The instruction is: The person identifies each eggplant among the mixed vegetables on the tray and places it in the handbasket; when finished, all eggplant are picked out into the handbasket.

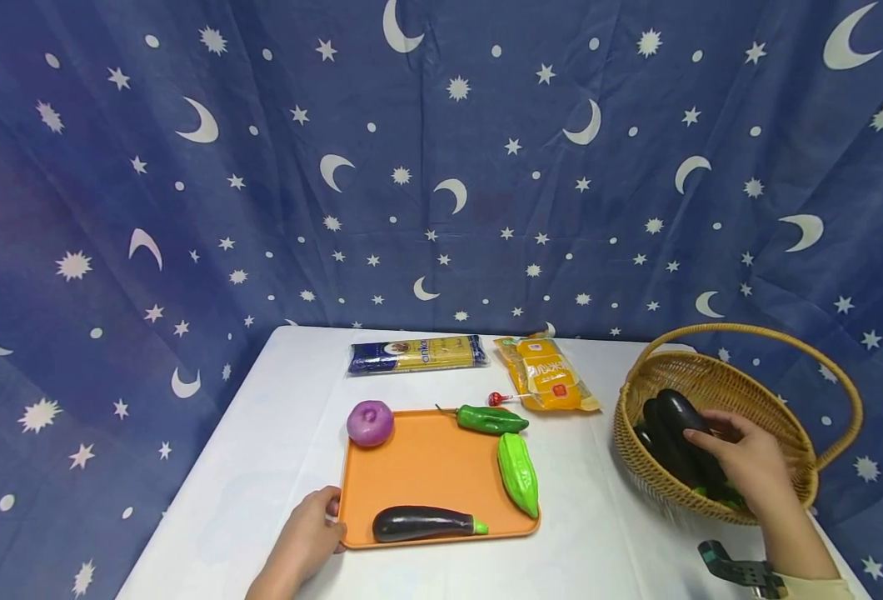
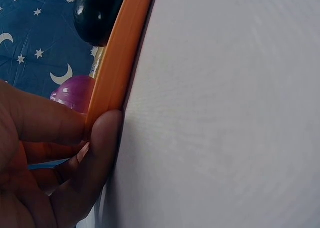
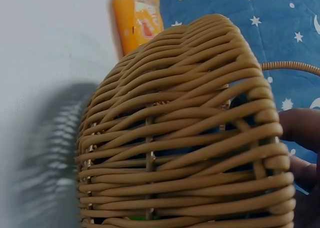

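Note:
An orange tray (image 1: 426, 467) lies on the table, and my left hand (image 1: 308, 529) grips its left edge by the front corner. The left wrist view shows thumb and fingers pinching the tray rim (image 2: 117, 62). On the tray, an eggplant (image 1: 422, 523) lies along the front, a purple onion (image 1: 370, 423) at the back left corner, a green pepper (image 1: 492, 419) at the back right and a light green bumpy vegetable (image 1: 517, 473) on the right. Inside the wicker basket (image 1: 651, 479), my right hand (image 1: 745, 454) holds a dark eggplant (image 1: 679, 410) among several others. The basket wall hides most of that hand in the right wrist view.
Behind the tray lie a long blue-and-gold packet (image 1: 419, 354), a yellow-orange bag (image 1: 550, 375) and a red lollipop (image 1: 496, 399). The basket's arched handle (image 1: 756, 333) rises on the right. A blue curtain (image 1: 441, 167) with moons and stars hangs behind the white table (image 1: 261, 442).

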{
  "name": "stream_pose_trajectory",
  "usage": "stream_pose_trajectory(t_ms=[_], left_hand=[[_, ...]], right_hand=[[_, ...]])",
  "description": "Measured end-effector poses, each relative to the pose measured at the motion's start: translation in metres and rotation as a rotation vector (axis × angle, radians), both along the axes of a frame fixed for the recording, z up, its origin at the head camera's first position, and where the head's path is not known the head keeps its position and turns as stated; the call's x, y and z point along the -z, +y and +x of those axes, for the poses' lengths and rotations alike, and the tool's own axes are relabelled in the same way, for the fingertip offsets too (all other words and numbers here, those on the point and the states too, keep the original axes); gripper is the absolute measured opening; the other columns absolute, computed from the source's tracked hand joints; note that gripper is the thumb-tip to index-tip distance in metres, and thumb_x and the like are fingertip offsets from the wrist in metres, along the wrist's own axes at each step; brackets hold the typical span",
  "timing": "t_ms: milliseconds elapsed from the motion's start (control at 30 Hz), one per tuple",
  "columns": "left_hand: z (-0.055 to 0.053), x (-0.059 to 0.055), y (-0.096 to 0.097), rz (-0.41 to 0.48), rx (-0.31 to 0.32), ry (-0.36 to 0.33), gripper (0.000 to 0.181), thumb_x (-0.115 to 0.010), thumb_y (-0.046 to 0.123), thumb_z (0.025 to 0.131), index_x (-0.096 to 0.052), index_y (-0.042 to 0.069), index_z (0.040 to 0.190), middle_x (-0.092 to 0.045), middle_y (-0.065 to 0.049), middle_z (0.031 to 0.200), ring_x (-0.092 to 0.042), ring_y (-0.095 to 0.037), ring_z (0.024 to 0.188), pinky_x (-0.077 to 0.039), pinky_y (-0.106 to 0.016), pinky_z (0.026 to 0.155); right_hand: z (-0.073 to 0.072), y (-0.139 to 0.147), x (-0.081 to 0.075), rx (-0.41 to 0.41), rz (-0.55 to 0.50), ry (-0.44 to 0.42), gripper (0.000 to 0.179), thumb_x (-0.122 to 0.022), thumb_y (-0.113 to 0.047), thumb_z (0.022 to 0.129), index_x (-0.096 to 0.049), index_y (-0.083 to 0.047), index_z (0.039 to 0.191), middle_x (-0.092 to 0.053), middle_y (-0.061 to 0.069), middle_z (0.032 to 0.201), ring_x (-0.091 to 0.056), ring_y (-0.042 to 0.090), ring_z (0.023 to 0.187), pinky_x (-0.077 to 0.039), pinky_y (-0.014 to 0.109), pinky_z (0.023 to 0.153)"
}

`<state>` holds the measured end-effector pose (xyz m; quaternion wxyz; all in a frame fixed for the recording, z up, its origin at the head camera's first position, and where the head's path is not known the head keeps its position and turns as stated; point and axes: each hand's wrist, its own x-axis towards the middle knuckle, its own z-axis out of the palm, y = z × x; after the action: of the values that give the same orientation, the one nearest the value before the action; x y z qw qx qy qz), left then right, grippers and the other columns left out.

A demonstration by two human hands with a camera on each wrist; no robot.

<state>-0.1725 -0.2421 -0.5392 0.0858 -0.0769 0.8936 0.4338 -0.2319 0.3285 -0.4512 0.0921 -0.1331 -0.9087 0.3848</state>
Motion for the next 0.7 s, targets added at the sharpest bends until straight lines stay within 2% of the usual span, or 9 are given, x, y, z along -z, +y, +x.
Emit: stream_pose_trajectory(t_ms=[67, 133, 467, 600, 700], left_hand=[[-0.0001, 0.0, 0.0004, -0.003, -0.001, -0.001, 0.055, -0.069, -0.009, 0.082, -0.049, -0.016, 0.133, -0.051, -0.01, 0.098, -0.059, -0.014, 0.069, -0.057, -0.024, 0.053], [-0.0002, 0.0, 0.0007, -0.004, -0.003, -0.003, 0.055, -0.069, -0.009, 0.082, -0.049, -0.016, 0.133, -0.051, -0.01, 0.098, -0.059, -0.014, 0.069, -0.057, -0.024, 0.053], [-0.0002, 0.0008, 0.0007, 0.0, -0.013, -0.006, 0.055, -0.069, -0.009, 0.082, -0.049, -0.016, 0.133, -0.052, -0.01, 0.098, -0.059, -0.015, 0.07, -0.057, -0.023, 0.052], [-0.0002, 0.0005, 0.0009, 0.004, -0.014, -0.01, 0.055, -0.069, -0.009, 0.083, -0.049, -0.016, 0.133, -0.051, -0.011, 0.098, -0.059, -0.015, 0.072, -0.057, -0.022, 0.053], [-0.0003, 0.0004, 0.0009, 0.008, -0.017, -0.016, 0.055, -0.068, -0.009, 0.083, -0.049, -0.016, 0.133, -0.051, -0.011, 0.098, -0.059, -0.016, 0.073, -0.057, -0.022, 0.053]], right_hand=[[-0.0001, -0.0001, 0.0004, 0.0, 0.016, -0.002, 0.067, -0.074, -0.037, 0.091, -0.052, 0.007, 0.137, -0.054, 0.034, 0.131, -0.055, 0.049, 0.114, -0.058, 0.056, 0.083], [-0.0002, 0.0, 0.0004, -0.003, 0.029, -0.01, 0.066, -0.075, -0.036, 0.091, -0.052, 0.007, 0.136, -0.053, 0.034, 0.132, -0.053, 0.05, 0.115, -0.054, 0.062, 0.088], [-0.0024, 0.0026, -0.0032, 0.002, 0.104, -0.072, 0.064, -0.075, -0.036, 0.089, -0.055, 0.005, 0.134, -0.054, 0.036, 0.129, -0.056, 0.051, 0.108, -0.055, 0.056, 0.078], [-0.0017, 0.0023, -0.0037, 0.002, 0.107, -0.059, 0.065, -0.074, -0.036, 0.089, -0.054, 0.007, 0.134, -0.054, 0.036, 0.129, -0.056, 0.051, 0.11, -0.056, 0.057, 0.08], [-0.0013, 0.0023, -0.0032, 0.008, 0.127, -0.014, 0.064, -0.074, -0.036, 0.09, -0.054, 0.008, 0.133, -0.055, 0.036, 0.128, -0.056, 0.052, 0.112, -0.056, 0.058, 0.081]])
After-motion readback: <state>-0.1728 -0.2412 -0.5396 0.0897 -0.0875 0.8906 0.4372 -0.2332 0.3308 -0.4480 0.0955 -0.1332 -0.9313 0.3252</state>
